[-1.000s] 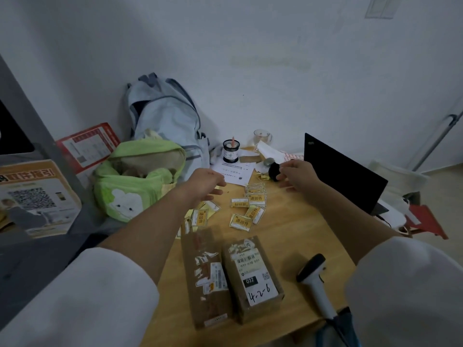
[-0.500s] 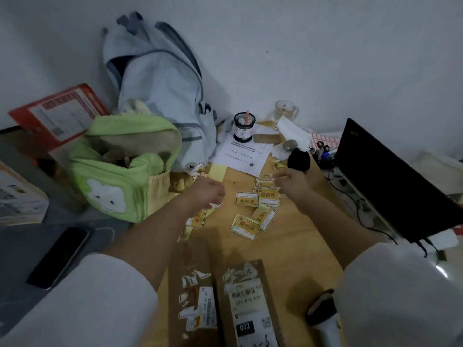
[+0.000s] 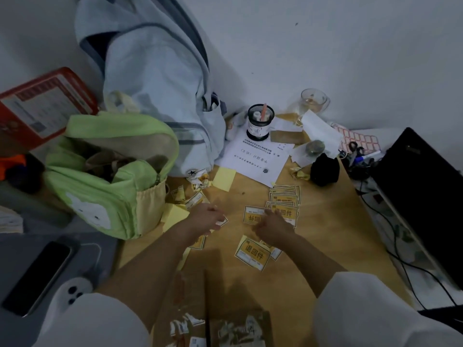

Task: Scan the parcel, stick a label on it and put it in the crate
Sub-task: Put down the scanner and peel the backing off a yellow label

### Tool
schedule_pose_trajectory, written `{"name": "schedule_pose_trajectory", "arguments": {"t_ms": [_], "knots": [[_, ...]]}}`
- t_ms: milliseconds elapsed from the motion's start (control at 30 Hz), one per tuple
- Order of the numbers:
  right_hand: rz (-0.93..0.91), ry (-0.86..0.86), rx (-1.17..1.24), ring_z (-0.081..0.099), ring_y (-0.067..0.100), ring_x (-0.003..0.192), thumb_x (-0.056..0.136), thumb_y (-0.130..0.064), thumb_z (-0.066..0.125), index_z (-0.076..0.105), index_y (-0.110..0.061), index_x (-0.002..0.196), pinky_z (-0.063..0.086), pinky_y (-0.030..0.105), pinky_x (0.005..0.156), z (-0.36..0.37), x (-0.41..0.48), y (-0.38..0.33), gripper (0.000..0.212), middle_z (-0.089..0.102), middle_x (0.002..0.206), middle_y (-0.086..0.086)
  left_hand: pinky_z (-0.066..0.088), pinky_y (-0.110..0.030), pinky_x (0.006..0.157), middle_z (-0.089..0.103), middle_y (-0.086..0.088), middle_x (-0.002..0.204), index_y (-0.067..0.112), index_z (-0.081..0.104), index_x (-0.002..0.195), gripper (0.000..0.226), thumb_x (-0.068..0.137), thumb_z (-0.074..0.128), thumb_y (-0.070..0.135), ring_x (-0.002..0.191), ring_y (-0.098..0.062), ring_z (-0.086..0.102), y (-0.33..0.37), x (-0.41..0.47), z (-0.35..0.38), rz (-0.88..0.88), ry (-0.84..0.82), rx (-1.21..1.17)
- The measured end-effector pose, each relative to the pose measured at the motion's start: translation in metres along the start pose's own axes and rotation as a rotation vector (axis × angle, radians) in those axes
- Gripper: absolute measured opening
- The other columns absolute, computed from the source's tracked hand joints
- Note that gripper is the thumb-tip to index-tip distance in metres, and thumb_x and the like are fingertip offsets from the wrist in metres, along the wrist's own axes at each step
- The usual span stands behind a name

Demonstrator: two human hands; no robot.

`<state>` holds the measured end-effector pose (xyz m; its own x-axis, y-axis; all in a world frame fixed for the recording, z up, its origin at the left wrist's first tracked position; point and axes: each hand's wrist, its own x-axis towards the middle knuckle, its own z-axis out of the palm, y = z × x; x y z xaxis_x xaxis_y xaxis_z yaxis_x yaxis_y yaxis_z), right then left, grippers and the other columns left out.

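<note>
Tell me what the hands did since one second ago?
Both hands came down and toward the person: the right hand left the black pouch and now rests on the yellow labels; the left hand dropped onto a label near the green bag. Whether either has picked one up is unclear. The camera tipped downward, hiding the scanner. The parcels, labels and bags stayed put.

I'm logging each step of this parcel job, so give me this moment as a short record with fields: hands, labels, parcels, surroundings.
left hand: over the desk near scattered yellow labels, fingers curled; whether it grips one cannot be told
right hand: fingertips on a yellow label
label stack: fanned pile just beyond the right hand
loose label: flat on the desk, near the right wrist
parcels: two brown boxes side by side at the near edge, partly out of frame
green bag: open, left of the hands
crate: not in view
</note>
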<state>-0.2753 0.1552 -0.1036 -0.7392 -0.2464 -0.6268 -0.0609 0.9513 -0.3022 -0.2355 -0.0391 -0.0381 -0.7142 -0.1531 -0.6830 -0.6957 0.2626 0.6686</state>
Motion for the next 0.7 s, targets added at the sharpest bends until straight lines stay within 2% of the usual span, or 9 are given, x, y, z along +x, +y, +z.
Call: {"name": "schedule_pose_trajectory", "arguments": {"t_ms": [100, 200, 300, 367, 433, 500, 567, 633, 700], "knots": [[0.008, -0.009, -0.039, 0.003, 0.028, 0.149, 0.088, -0.038, 0.039, 0.057, -0.017, 0.129, 0.032, 0.051, 0.106, 0.009, 0.011, 0.005, 0.049, 0.020, 0.159, 0.000, 0.041, -0.027, 0.063, 0.066, -0.005, 0.098, 0.012, 0.066, 0.093, 0.012, 0.085, 0.058, 0.015, 0.074, -0.015, 0.062, -0.001, 0.006, -0.001, -0.006, -0.002, -0.001], [-0.007, 0.015, 0.011, 0.023, 0.028, 0.144, 0.085, -0.025, 0.044, 0.052, -0.017, 0.133, 0.032, 0.047, 0.108, 0.004, 0.008, 0.000, 0.050, 0.035, 0.152, 0.005, 0.040, -0.026, 0.062, 0.065, -0.003, 0.091, 0.017, 0.065, 0.085, 0.007, 0.084, 0.059, 0.015, 0.070, -0.013, 0.061, 0.000, 0.008, -0.003, -0.021, -0.004, 0.004], [0.015, 0.153, 0.249, 0.058, 0.030, 0.113, 0.078, -0.019, 0.050, 0.058, -0.018, 0.127, 0.047, 0.036, 0.091, -0.004, 0.001, -0.009, 0.050, 0.061, 0.127, 0.008, 0.041, -0.026, 0.060, 0.065, -0.003, 0.091, 0.016, 0.064, 0.086, 0.006, 0.084, 0.060, 0.014, 0.068, -0.011, 0.061, 0.003, 0.007, -0.005, -0.028, 0.007, 0.015], [0.041, 0.313, 0.540, 0.064, 0.023, 0.089, 0.079, -0.013, 0.053, 0.063, -0.012, 0.124, 0.050, 0.028, 0.075, -0.013, -0.010, -0.019, 0.046, 0.068, 0.116, 0.010, 0.041, -0.026, 0.061, 0.065, -0.003, 0.091, 0.016, 0.063, 0.082, 0.004, 0.084, 0.059, 0.015, 0.068, -0.012, 0.061, 0.009, 0.002, -0.005, -0.004, 0.007, 0.011], [0.090, 0.476, 0.821, 0.057, 0.017, 0.062, 0.078, -0.003, 0.056, 0.070, -0.009, 0.114, 0.046, 0.023, 0.057, -0.025, -0.022, -0.028, 0.039, 0.070, 0.100, 0.011, 0.042, -0.026, 0.061, 0.064, -0.004, 0.091, 0.014, 0.063, 0.090, 0.007, 0.084, 0.060, 0.014, 0.071, -0.013, 0.060, 0.017, -0.006, -0.005, 0.035, 0.007, 0.002], [0.115, 0.560, 1.144, 0.059, 0.020, 0.063, 0.076, 0.003, 0.058, 0.074, -0.009, 0.099, 0.047, 0.024, 0.056, -0.041, -0.035, -0.039, 0.029, 0.071, 0.091, 0.009, 0.046, -0.025, 0.061, 0.064, -0.006, 0.100, 0.010, 0.063, 0.104, 0.025, 0.079, 0.065, 0.009, 0.076, -0.013, 0.059, 0.026, -0.015, -0.004, 0.107, 0.000, 0.003], [0.099, 0.551, 1.391, 0.062, 0.026, 0.076, 0.077, 0.007, 0.061, 0.070, -0.010, 0.100, 0.051, 0.029, 0.060, -0.058, -0.051, -0.052, 0.029, 0.066, 0.083, 0.007, 0.051, -0.026, 0.066, 0.061, -0.006, 0.115, 0.011, 0.060, 0.114, 0.048, 0.069, 0.076, 0.004, 0.089, -0.015, 0.060, 0.037, -0.026, -0.002, 0.195, 0.015, 0.005], [0.077, 0.505, 1.511, 0.060, 0.024, 0.073, 0.079, 0.007, 0.063, 0.060, -0.011, 0.109, 0.053, 0.030, 0.060, -0.074, -0.069, -0.066, 0.035, 0.059, 0.081, 0.006, 0.054, -0.032, 0.076, 0.047, 0.000, 0.127, 0.017, 0.054, 0.124, 0.073, 0.058, 0.085, 0.007, 0.108, -0.021, 0.055, 0.051, -0.041, 0.001, 0.290, 0.047, 0.036], [0.042, 0.456, 1.549, 0.060, 0.022, 0.073, 0.079, 0.006, 0.065, 0.055, -0.011, 0.111, 0.056, 0.035, 0.066, -0.086, -0.086, -0.079, 0.038, 0.060, 0.091, 0.010, 0.050, -0.038, 0.091, 0.033, 0.003, 0.132, 0.020, 0.048, 0.131, 0.088, 0.053, 0.089, 0.012, 0.119, -0.020, 0.046, 0.062, -0.058, 0.002, 0.392, 0.064, 0.117]]}}
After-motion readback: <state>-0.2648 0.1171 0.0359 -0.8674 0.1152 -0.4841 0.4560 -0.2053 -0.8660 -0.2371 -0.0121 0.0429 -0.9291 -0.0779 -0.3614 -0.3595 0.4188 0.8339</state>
